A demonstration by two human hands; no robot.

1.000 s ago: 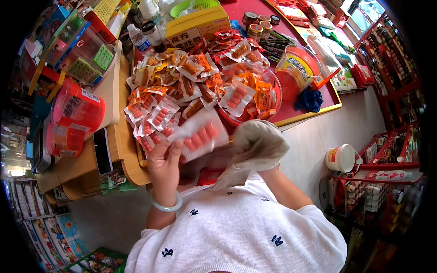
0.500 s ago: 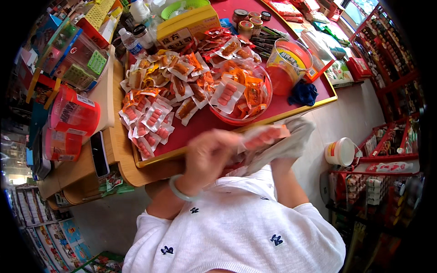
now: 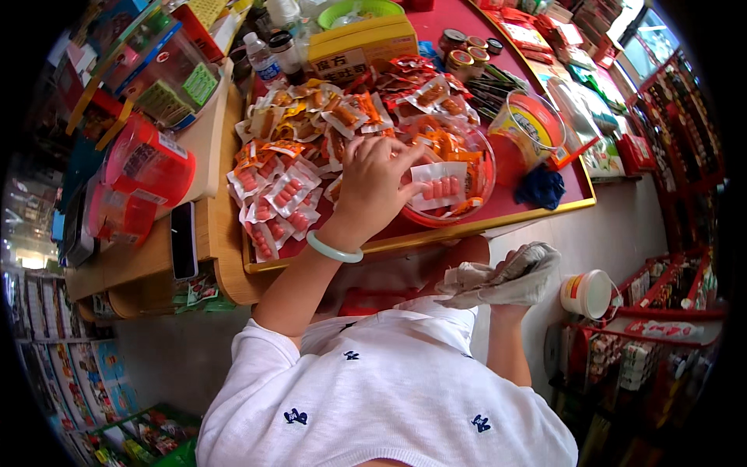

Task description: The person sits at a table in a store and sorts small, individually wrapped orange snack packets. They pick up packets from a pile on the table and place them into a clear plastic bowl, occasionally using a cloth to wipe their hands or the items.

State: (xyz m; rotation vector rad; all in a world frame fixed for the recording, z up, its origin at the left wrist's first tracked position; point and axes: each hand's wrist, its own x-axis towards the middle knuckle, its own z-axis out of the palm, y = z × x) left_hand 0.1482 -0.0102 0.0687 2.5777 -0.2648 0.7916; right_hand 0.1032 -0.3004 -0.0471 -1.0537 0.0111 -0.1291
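Observation:
My left hand [image 3: 372, 180], with a pale green bangle at the wrist, reaches over the near-left rim of a round clear tub [image 3: 492, 173]. Its thumb and forefinger are apart, the thumb tip beside a clear packet of small pink sausages [image 3: 440, 187] that lies on orange packets in the tub. Over my lap, my right hand [image 3: 510, 310] holds a crumpled grey cloth [image 3: 502, 279], which hides most of its fingers. Left of the tub spreads a pile of packets [image 3: 289, 191], pink sausages nearest me and brown and orange ones behind.
A red, gold-edged table [image 3: 373, 243] carries a yellow carton [image 3: 362, 56], small jars [image 3: 459, 62], a clear bucket [image 3: 529, 124] and a dark blue cloth [image 3: 540, 187]. A phone [image 3: 184, 241] and red-filled tubs [image 3: 152, 163] are at the left. A white bucket [image 3: 587, 293] stands right, by shelves.
The sausage packet that was at the grey cloth now lies in the tub. My left hand has moved forward over the tub; the right hand and cloth have separated from it. The view has shifted slightly.

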